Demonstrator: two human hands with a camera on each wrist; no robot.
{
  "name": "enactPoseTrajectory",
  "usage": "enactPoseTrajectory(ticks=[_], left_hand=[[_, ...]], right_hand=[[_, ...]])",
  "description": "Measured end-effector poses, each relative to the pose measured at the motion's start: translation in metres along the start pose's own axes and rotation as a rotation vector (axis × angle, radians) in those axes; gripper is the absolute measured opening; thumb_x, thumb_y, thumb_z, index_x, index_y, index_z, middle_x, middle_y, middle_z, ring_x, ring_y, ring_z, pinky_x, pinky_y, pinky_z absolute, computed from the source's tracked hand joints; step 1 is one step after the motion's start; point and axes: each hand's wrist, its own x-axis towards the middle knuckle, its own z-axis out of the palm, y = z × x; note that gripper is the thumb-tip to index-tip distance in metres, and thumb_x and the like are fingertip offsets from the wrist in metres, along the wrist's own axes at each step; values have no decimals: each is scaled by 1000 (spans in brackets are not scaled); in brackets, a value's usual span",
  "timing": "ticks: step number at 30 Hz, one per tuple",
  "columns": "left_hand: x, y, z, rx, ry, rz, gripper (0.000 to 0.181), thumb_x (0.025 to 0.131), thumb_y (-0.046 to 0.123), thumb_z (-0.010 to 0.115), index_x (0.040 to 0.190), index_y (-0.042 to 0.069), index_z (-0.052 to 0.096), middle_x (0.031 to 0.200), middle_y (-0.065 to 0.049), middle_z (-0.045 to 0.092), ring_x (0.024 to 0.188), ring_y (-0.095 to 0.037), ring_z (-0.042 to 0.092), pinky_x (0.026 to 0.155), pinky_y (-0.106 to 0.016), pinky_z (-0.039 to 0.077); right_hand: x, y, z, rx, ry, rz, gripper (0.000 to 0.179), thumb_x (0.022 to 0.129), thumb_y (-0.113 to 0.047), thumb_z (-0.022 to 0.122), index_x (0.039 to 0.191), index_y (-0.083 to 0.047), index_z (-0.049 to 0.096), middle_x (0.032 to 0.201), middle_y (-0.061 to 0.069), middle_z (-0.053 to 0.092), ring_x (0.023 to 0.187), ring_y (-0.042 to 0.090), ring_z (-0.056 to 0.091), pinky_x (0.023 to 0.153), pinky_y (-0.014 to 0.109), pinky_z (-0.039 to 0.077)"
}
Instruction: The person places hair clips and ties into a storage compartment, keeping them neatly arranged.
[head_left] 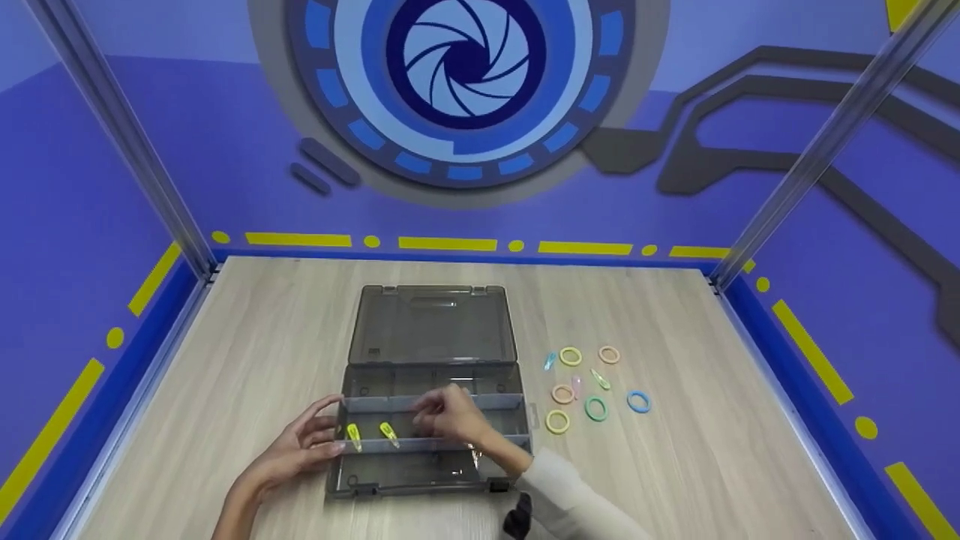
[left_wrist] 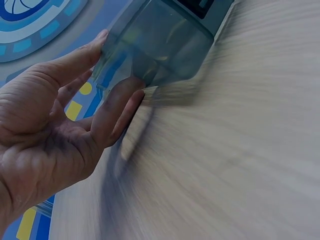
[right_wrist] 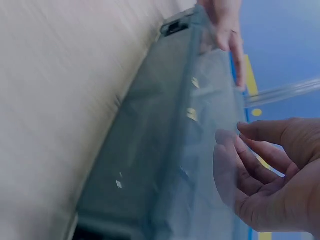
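A smoky see-through plastic storage box (head_left: 401,474) lies with its lid (head_left: 433,322) folded open to the back. Across its middle is a translucent divided tray (head_left: 369,405), with two yellow hair clips (head_left: 388,431) in its left part. My left hand (head_left: 296,450) holds the tray's left end, fingers and thumb (left_wrist: 80,62) spread along it. Over the tray's middle, my right hand (head_left: 450,416) reaches down with loosely curled fingers (right_wrist: 250,165), partly behind the clear wall. Nothing shows between them.
Right of the box lie several coloured hair ties, among them a blue one (head_left: 638,401) and a green one (head_left: 596,409), with a blue hair clip (head_left: 550,361) and a light green one (head_left: 600,379). Blue printed walls (head_left: 465,217) bound the wooden table (head_left: 675,480).
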Motion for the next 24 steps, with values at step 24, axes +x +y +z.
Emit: enactPoseTrajectory(ticks=[24], left_hand=[[-2, 0, -4, 21, -60, 20, 87, 97, 24, 72, 164, 23, 17, 155, -27, 35, 128, -24, 55, 96, -42, 54]], right_hand=[[-71, 42, -158, 14, 206, 109, 19, 93, 6, 63, 109, 14, 69, 92, 32, 73, 74, 30, 73, 59, 21, 55]])
